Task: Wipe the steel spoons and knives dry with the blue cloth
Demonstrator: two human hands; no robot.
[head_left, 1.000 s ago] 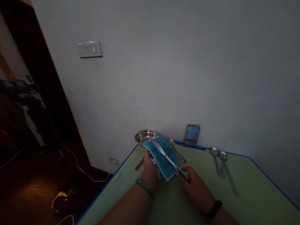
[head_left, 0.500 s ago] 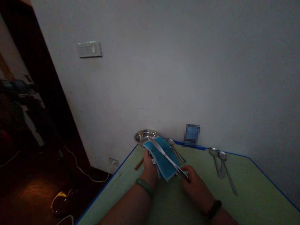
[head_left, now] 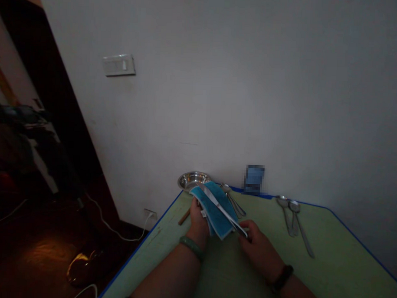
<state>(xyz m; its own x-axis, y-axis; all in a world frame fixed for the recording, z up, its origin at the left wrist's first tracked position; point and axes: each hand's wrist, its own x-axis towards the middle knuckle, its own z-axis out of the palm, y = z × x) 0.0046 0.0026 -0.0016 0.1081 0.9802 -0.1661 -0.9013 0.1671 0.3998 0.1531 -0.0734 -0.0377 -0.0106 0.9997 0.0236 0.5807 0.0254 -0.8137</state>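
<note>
Dim shot, hands low in the frame, centre. The left hand [head_left: 198, 222] is closed on a folded blue cloth [head_left: 216, 212], its fingers mostly hidden behind the fabric, so the exact grip can't be made out. A table knife [head_left: 221, 207] lies diagonally across the cloth, touching it, with its lower end pinched in the right hand [head_left: 258, 244]; the fingers wrap that end and hide part of it. Both forearms angle in from the bottom edge, hands close together but not touching, with a pale green bangle [head_left: 191, 248] on the left wrist and a dark band [head_left: 282, 278] on the right (forearms cut off by the frame).

Behind the cloth, a steel dish [head_left: 191, 180] is partly covered. A spoon [head_left: 232, 199] is half hidden by the cloth, and two more spoons [head_left: 289, 216] lie right of it on the green table [head_left: 341, 254]. A blurred blue object [head_left: 254, 179] stands at the wall, too pixelated to identify.
</note>
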